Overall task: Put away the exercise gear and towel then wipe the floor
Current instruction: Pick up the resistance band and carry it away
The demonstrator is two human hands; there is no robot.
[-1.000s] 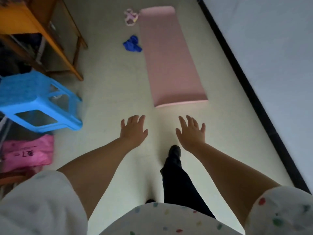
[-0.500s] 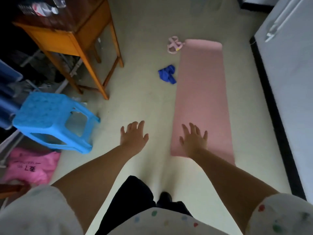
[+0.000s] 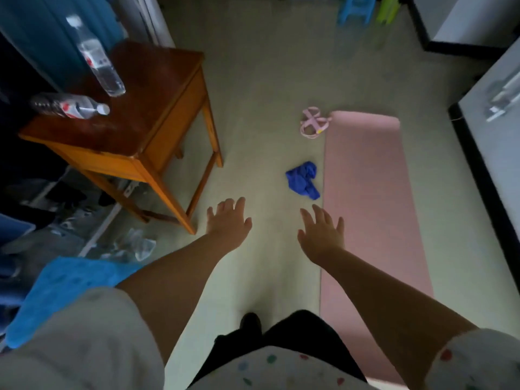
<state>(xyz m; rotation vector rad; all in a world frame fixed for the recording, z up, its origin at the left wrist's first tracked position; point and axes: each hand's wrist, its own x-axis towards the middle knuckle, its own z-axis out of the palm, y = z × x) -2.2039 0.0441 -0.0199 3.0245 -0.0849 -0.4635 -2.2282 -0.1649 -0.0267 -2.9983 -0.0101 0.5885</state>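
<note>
A pink exercise mat (image 3: pixel 368 187) lies unrolled on the pale floor, running away from me on the right. A crumpled blue towel (image 3: pixel 302 180) sits on the floor just left of the mat. A pink resistance band (image 3: pixel 313 124) lies by the mat's far left corner. My left hand (image 3: pixel 228 222) is stretched out over bare floor with fingers spread, holding nothing. My right hand (image 3: pixel 323 235) is also spread and empty, hovering near the mat's left edge, a little short of the towel.
A wooden side table (image 3: pixel 146 108) stands at the left with two plastic bottles (image 3: pixel 97 60) on it. A blue plastic stool (image 3: pixel 64 291) is at my lower left, clutter behind it. A white cabinet (image 3: pixel 495 136) with a black base lines the right. Small stools (image 3: pixel 357 9) stand far back.
I have walked forward along the mat; the table, towel and band have come closer and the mat's near end now lies beside my legs. Both hands stay spread and empty.
</note>
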